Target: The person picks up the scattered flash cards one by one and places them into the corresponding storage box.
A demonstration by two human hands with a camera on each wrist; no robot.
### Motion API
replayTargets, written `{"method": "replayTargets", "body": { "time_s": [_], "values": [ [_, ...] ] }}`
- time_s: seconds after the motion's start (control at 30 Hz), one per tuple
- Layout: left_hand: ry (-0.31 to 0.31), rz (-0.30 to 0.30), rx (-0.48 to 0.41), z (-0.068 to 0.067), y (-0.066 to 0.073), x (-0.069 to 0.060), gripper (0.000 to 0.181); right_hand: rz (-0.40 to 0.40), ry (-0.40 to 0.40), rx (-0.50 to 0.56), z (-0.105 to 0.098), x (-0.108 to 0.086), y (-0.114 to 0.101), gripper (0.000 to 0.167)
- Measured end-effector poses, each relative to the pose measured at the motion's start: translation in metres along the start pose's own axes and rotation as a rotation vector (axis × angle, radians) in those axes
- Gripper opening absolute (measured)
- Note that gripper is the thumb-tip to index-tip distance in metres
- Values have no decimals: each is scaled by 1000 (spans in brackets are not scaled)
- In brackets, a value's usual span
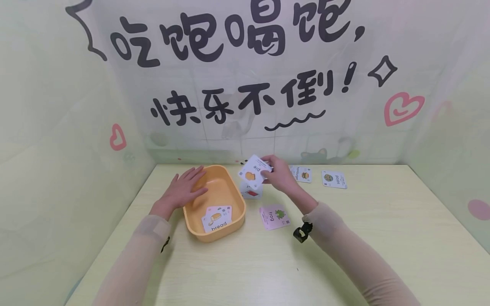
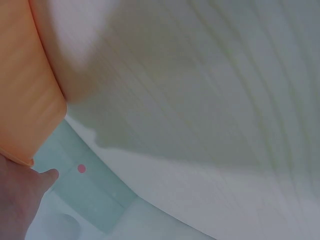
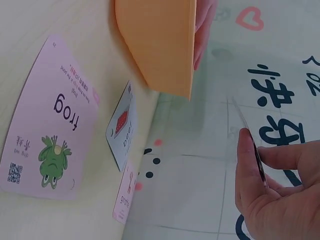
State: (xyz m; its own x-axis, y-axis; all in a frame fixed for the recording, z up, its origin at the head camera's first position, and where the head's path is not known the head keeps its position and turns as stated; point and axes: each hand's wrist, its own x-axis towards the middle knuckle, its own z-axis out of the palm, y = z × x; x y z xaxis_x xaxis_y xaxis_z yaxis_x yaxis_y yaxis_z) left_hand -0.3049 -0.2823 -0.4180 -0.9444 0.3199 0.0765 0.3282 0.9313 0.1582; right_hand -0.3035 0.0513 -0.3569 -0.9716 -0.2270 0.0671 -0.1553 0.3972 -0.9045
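Note:
An orange plastic bin (image 1: 220,189) stands on the table, and a few cards lie in it, with a bread card (image 1: 217,220) uppermost. My left hand (image 1: 180,191) rests at the bin's left rim, its fingers extended and thumb reaching over the inside. In the left wrist view, part of that hand (image 2: 17,197) touches the bin's edge. To the right of the bin, my right hand (image 1: 281,174) pinches a pie card (image 1: 253,171) between thumb and fingers, raised above the table. Beneath it, a beef card (image 1: 252,193) is partly hidden. The right wrist view catches the held card nearly edge-on.
A pink frog card (image 1: 274,216) lies nearer the front. Farther right are a hamburger card (image 1: 302,174), partly behind my hand, and a salad card (image 1: 334,179). The right wrist view also has a giraffe card (image 3: 126,192). A printed sheet (image 1: 237,123) forms the back wall.

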Motion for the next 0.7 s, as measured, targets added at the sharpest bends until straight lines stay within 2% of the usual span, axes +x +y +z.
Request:
{"method": "replayTargets", "body": {
  "time_s": [0.23, 0.47, 0.7],
  "values": [
    [-6, 1, -12, -1, 0, 0, 73, -28, -19, -21, 15, -2, -4, 45],
    [-19, -13, -26, -1, 0, 0, 73, -16, -58, -36, 30, -8, -9, 44],
    [-3, -10, -19, -2, 2, 0, 72, -8, -117, -42, 41, -12, -8, 44]
  ]
}}
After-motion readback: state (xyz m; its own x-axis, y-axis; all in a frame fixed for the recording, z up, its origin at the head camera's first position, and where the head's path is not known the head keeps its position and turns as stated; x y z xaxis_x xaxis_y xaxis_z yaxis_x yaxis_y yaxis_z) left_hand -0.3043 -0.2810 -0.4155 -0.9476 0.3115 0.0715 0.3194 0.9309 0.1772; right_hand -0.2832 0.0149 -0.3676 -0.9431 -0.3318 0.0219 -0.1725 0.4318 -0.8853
